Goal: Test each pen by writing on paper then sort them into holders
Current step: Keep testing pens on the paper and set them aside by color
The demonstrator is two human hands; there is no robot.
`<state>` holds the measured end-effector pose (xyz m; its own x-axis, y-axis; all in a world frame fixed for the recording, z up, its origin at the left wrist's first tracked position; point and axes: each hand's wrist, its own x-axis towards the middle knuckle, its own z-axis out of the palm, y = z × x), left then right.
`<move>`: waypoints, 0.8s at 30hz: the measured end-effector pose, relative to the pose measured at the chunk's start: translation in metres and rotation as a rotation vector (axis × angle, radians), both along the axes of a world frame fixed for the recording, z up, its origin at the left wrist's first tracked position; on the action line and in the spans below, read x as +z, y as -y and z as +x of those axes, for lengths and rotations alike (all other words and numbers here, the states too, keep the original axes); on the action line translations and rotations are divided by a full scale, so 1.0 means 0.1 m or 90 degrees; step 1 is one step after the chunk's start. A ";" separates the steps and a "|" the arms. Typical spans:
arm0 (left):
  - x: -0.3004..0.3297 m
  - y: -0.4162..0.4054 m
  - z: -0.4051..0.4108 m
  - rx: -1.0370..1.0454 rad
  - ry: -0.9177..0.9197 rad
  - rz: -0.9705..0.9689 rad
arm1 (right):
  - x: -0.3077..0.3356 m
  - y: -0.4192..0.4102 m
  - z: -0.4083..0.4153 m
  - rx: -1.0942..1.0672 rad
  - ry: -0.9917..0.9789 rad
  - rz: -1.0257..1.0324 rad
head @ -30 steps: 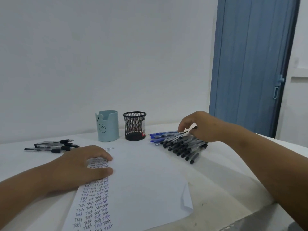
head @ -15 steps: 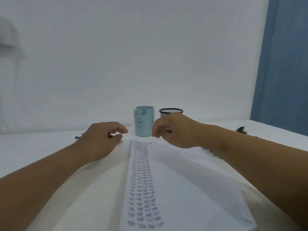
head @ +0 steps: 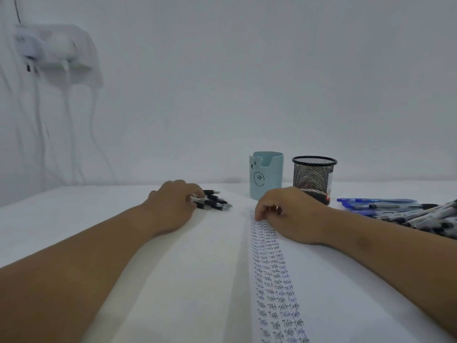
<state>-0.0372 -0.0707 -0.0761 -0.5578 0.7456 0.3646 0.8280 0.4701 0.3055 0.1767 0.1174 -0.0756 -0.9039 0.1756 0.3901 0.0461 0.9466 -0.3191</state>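
Observation:
A white paper sheet [head: 346,293] lies on the table with a column of handwritten "Test" words down its left side. My right hand [head: 289,216] rests at the top of that column, its fingers curled round a pen that is mostly hidden. My left hand [head: 170,206] lies on the table left of the sheet, its fingers curled over a black pen in a small pile of black pens [head: 215,200]. Behind the sheet a pale blue bear-faced holder [head: 265,179] and a black mesh holder [head: 312,177] stand side by side.
A larger heap of black and blue pens [head: 408,214] lies at the right, past the mesh holder. The table meets a white wall at the back. A white device with hanging cables [head: 54,48] is mounted on the wall at upper left.
The view swung left. My right hand left the big pen heap and came to the top of the sheet. My left hand left the paper and went to the small black pen pile.

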 end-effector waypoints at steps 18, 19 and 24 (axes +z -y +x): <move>0.34 -0.10 0.67 -0.155 0.517 0.696 | 0.01 0.11 0.05 -0.026 -0.107 -0.022; 0.35 -0.10 0.74 -0.184 0.635 0.730 | 0.01 0.14 0.05 -0.026 -0.112 -0.097; 0.21 -0.12 0.91 -0.254 0.781 0.557 | 0.15 0.31 0.04 0.004 -0.199 -0.670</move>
